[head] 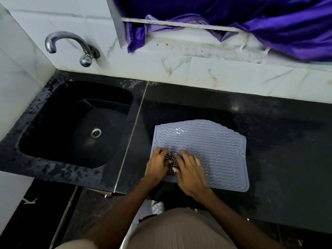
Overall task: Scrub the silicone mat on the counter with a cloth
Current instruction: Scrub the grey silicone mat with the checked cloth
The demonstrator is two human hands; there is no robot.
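A pale blue-grey silicone mat with wavy ridges lies flat on the black counter, right of the sink. A small black-and-white checked cloth sits on the mat's near left part. My left hand and my right hand lie side by side on the cloth, fingers bent over it, and cover most of it. Only a strip of cloth shows between the two hands. The mat's near left corner is hidden under my left hand.
A black sink with a metal drain is set into the counter at the left. A chrome tap juts from the tiled wall above it. Purple fabric hangs over the window ledge behind. The counter's front edge runs just below my wrists.
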